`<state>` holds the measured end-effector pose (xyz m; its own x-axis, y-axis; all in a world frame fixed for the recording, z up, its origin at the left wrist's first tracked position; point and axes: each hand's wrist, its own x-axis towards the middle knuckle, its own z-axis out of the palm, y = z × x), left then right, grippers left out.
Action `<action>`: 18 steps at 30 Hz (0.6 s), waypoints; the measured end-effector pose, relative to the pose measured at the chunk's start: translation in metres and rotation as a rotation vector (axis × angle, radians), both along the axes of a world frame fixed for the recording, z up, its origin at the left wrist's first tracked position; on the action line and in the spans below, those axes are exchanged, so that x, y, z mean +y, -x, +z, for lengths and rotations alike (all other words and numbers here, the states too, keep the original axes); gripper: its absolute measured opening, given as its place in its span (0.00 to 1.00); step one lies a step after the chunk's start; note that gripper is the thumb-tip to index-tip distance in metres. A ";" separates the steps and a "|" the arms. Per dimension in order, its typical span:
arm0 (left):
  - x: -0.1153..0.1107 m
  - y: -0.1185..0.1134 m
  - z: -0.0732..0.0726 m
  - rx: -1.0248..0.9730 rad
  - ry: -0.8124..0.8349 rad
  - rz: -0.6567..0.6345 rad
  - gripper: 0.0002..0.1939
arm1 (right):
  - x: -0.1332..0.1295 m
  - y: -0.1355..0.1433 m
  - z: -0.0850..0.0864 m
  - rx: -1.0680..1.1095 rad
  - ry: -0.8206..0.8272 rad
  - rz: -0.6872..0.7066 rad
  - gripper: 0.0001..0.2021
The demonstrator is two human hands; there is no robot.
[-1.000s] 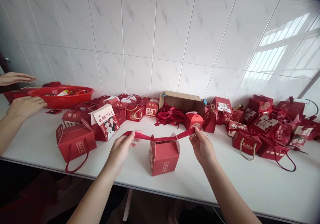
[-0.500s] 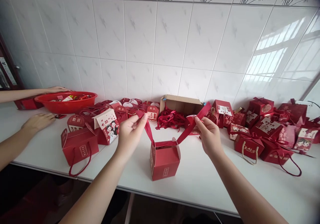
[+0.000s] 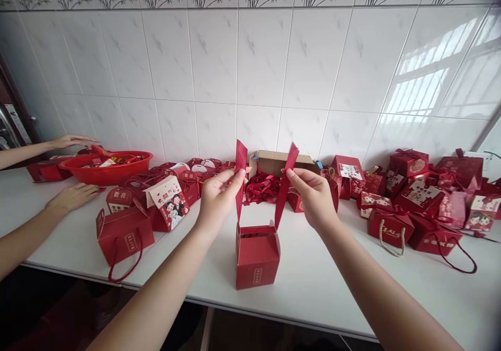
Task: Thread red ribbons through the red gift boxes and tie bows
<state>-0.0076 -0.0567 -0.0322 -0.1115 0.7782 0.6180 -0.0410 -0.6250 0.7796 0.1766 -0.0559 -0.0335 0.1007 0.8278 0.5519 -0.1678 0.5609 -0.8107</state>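
A small red gift box (image 3: 257, 259) stands upright on the white table, its top not fully closed. A dark red ribbon (image 3: 281, 202) comes out of the box top on both sides and rises to my hands. My left hand (image 3: 221, 197) pinches the left end between thumb and fingers, with the tip sticking up above. The right end is pinched the same way by my right hand (image 3: 313, 192). Both ribbon ends are pulled up taut, and neither hand touches the box itself.
Behind lies a cardboard box (image 3: 287, 160) with loose red ribbons (image 3: 263, 186). Finished-looking gift boxes (image 3: 418, 200) crowd the right; more boxes (image 3: 125, 233) stand left. A co-worker's hands (image 3: 72, 197) are beside a red basin (image 3: 107, 168) of small packets.
My hands have come closer together and slightly up, so the ribbon ends now stand nearly upright. The co-worker's upper hand has lifted above the basin, near a red packet.
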 end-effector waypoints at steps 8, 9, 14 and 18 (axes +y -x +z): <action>0.000 -0.004 0.005 0.033 -0.001 0.008 0.20 | 0.001 0.000 0.001 0.020 0.022 0.056 0.13; 0.000 -0.004 0.005 0.047 -0.002 0.004 0.20 | 0.001 0.000 0.001 0.020 0.022 0.061 0.13; 0.000 -0.008 0.004 0.117 -0.024 0.000 0.18 | 0.001 0.002 0.003 0.029 0.037 0.151 0.11; -0.001 -0.011 0.004 0.222 -0.039 -0.014 0.18 | -0.001 0.008 0.007 -0.027 0.062 0.180 0.11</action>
